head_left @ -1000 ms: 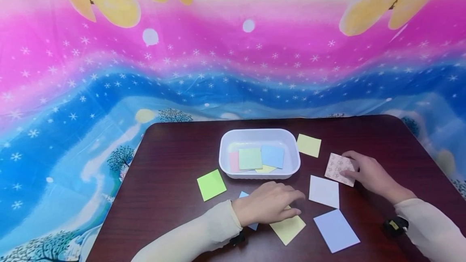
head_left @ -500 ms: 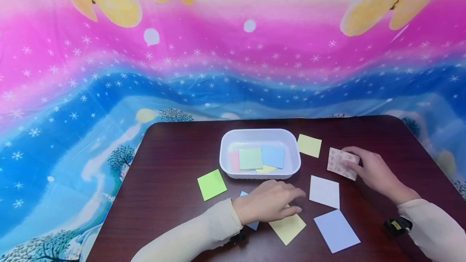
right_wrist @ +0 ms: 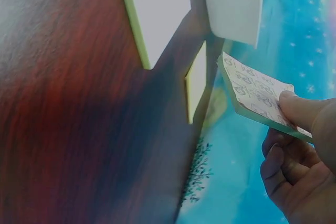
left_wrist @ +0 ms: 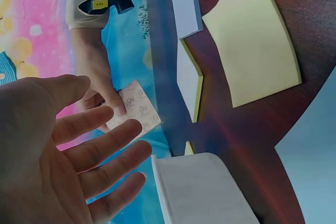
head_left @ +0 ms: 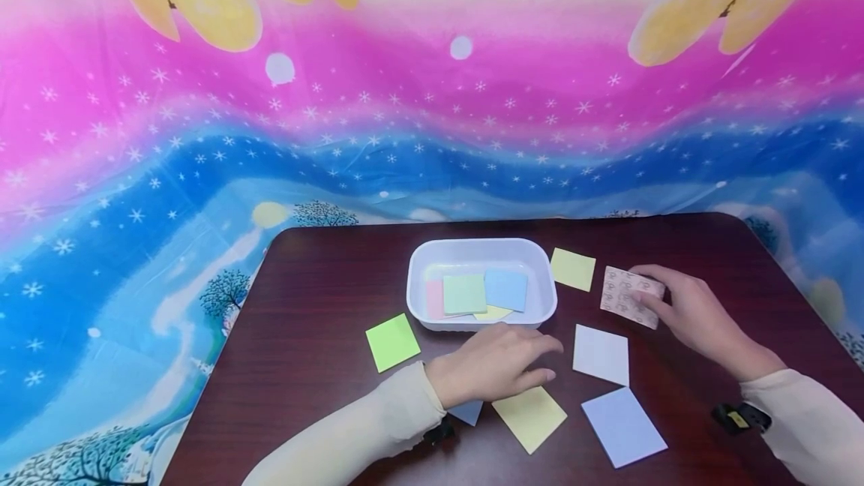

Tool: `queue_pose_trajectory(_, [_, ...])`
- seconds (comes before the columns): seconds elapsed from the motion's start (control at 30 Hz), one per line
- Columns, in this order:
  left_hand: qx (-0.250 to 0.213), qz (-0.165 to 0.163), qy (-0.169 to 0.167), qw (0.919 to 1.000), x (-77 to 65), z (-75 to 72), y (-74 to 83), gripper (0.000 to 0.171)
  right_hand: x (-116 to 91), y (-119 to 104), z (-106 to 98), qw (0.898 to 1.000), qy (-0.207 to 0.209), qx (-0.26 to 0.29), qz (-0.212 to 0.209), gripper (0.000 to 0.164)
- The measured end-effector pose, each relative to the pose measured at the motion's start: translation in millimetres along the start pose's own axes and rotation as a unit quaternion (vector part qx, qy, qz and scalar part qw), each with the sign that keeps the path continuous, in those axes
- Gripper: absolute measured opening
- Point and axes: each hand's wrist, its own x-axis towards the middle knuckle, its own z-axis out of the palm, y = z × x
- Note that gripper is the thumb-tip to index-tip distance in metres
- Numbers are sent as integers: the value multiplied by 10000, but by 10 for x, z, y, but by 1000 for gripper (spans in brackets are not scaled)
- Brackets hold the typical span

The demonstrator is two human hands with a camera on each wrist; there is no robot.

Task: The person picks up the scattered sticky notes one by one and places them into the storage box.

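My right hand pinches a patterned pad of sticky notes between thumb and fingers, right of the white tray. In the right wrist view the pad shows a green edge below its printed pale face, raised off the table. My left hand hovers in front of the tray, above a yellow sticky note pad and a partly hidden blue pad. Seen in the left wrist view, the left hand's fingers are spread and relaxed, with nothing held.
The white tray contains pink, green, blue and yellow sticky notes. Around it on the dark table lie a bright green pad, a pale yellow pad, a white pad and a lavender pad. A printed cloth hangs behind.
The right hand has lifted the patterned pad slightly away from me and turned it. My left hand has shifted a little toward the tray, uncovering more of the yellow pad.
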Motion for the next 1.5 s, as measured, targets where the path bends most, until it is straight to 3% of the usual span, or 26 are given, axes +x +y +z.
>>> queue_pose_trajectory(0.23, [-41,-24,85,10000,-7,-49,-35,38,5,-125,-38,9999,59,22,-121,39])
queue_pose_trajectory(1.03, [-206,-591,159,9979,-117,-161,-161,40,45,-355,-91,9995,191,83,-242,40])
queue_pose_trajectory(1.5, [-391,-668,320,9965,-205,-164,-251,39,107,-492,-102,9984,234,112,-510,41])
